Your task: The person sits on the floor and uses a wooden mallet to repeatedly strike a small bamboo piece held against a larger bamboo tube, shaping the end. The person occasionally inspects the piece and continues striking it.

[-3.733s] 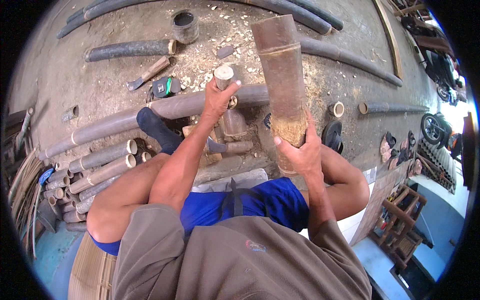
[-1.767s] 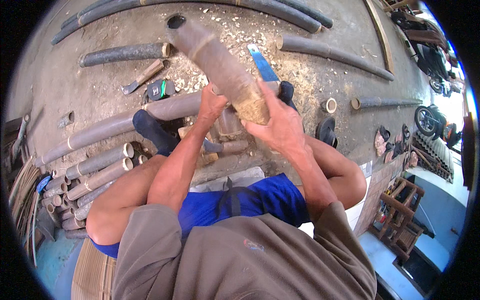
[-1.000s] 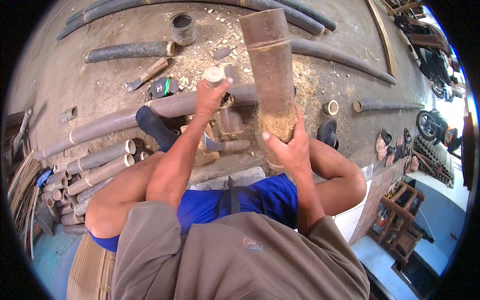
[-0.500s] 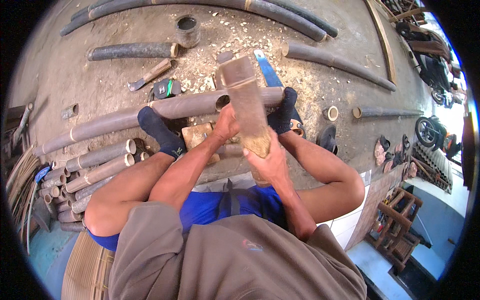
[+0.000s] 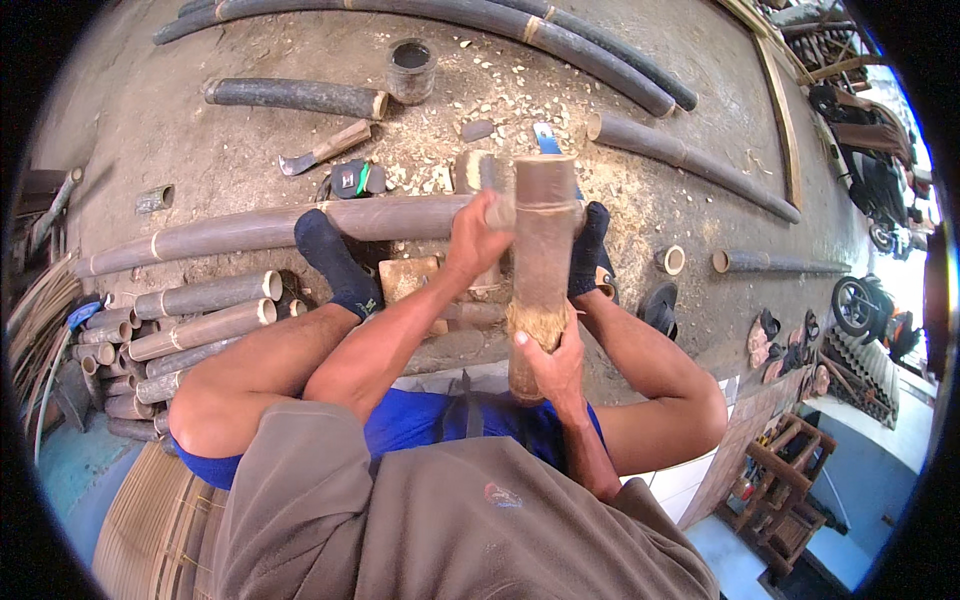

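- I see right hand (image 5: 556, 365) clamped on bamboo tube (image 5: 543, 245) at its fibrous band (image 5: 537, 322), between the legs (image 5: 660, 390); roughness likely aids grip.
- Left hand (image 5: 477, 240) closed round blurred stick (image 5: 500, 212) beside it; contact unclear.

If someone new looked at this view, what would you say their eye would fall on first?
Probably the thick brown bamboo section at the centre, with the right hand around its lower part, by a shaggy tan fibre band. Next might come the bright blue shorts just below, then the stack of cut bamboo tubes at left.
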